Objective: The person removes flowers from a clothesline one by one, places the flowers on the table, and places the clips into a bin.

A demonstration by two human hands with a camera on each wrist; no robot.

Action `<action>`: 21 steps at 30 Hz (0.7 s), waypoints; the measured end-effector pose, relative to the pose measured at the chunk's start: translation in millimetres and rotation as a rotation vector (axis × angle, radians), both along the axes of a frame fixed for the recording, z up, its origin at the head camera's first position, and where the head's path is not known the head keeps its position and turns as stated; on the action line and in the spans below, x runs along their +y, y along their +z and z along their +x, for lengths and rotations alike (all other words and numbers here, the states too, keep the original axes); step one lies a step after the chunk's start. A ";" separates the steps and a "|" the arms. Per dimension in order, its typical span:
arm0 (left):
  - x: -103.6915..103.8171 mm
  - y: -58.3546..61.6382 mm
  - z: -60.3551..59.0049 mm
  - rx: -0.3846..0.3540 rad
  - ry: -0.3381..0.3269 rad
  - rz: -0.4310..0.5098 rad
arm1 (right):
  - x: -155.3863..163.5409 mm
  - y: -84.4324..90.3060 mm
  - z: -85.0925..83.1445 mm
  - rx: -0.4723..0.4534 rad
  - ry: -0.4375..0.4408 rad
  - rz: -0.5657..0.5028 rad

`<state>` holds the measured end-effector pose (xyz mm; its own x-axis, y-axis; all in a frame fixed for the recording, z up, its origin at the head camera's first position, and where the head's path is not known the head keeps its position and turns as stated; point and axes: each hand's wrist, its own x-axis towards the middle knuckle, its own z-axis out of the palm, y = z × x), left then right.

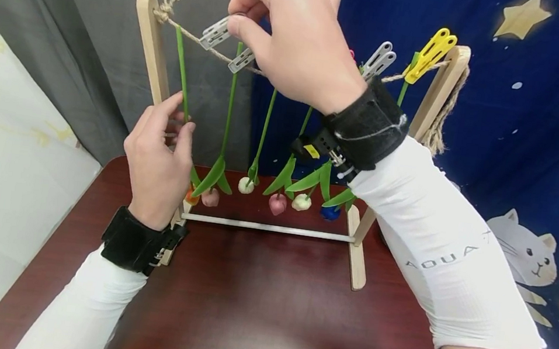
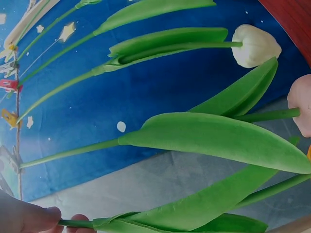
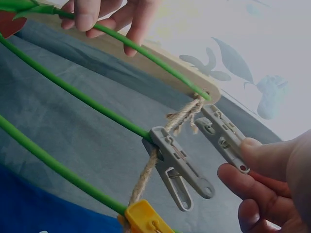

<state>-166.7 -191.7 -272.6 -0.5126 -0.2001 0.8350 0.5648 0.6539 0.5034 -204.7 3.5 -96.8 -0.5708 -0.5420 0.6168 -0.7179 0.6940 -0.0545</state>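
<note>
A wooden rack [image 1: 150, 45] carries a twine line [image 1: 191, 36] from which several artificial tulips hang head down. My right hand [image 1: 236, 21] pinches the tail of a grey clothespin [image 1: 215, 32] at the line's left end, where the leftmost green stem [image 1: 182, 73] meets the twine. The right wrist view shows that clothespin [image 3: 221, 136] between thumb and fingers [image 3: 233, 174], its nose at the twine [image 3: 160, 145] by the post. My left hand [image 1: 183, 120] pinches the same stem lower down; the left wrist view shows its fingertips [image 2: 51, 218] on the stem [image 2: 77, 224].
Another grey clothespin [image 1: 241, 60] holds the neighbouring stem; a grey one [image 1: 379, 61] and a yellow one [image 1: 433, 53] sit near the right post [image 1: 440, 95]. Flower heads [image 1: 278, 202] hang just above the dark red table [image 1: 262, 302]. A blue starry cloth [image 1: 531, 113] hangs behind.
</note>
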 end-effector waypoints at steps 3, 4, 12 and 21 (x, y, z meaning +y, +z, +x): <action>0.7 0.5 6.7 -0.003 0.003 0.049 | 7.2 -4.8 7.6 0.038 0.018 -0.014; 1.0 1.0 9.2 -0.004 0.003 0.065 | 9.8 -7.1 10.4 0.052 0.028 -0.020; 2.3 4.0 28.2 0.030 0.004 0.120 | 33.0 -33.1 33.4 0.156 0.146 -0.111; -3.4 -3.1 40.3 0.054 0.023 0.094 | 64.2 -70.1 55.8 0.127 0.163 -0.197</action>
<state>-126.3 -195.0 -275.7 -0.4619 -0.2901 0.8381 0.5780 0.6183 0.5326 -148.9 67.8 -167.0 -0.3974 -0.4831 0.7802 -0.8290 0.5535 -0.0795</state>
